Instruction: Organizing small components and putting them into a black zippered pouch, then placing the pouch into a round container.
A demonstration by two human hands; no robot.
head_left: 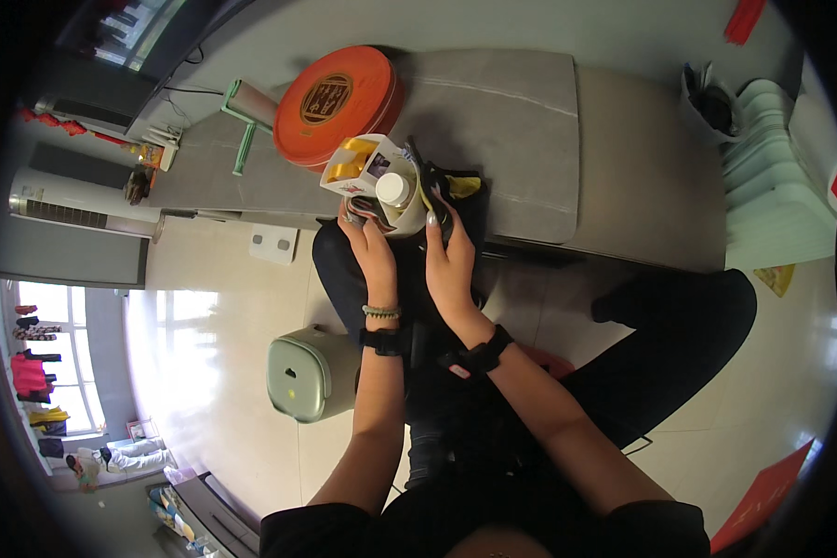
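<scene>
In front of my knees, a small white container (407, 223) stands between my two hands, packed with things. A white-capped bottle (393, 191) sticks up in its middle. At its far left rises a white box-like piece with a yellow band (348, 166). Dark cloth-like items with yellow parts (462, 185) hang out over the right side. My left hand (373, 259) is closed on the container's near left side, beside a striped item. My right hand (452, 272) grips the right side, its thumb against the dark material. Most fingertips are hidden.
Behind the container is a grey cabinet top (502, 139) with a round orange-red tin (335, 104) and a green-handled tool (243, 139). A pale green lidded bin (299, 375) stands on the floor left of my arm. Stacked pale green stools (777, 177) are at right.
</scene>
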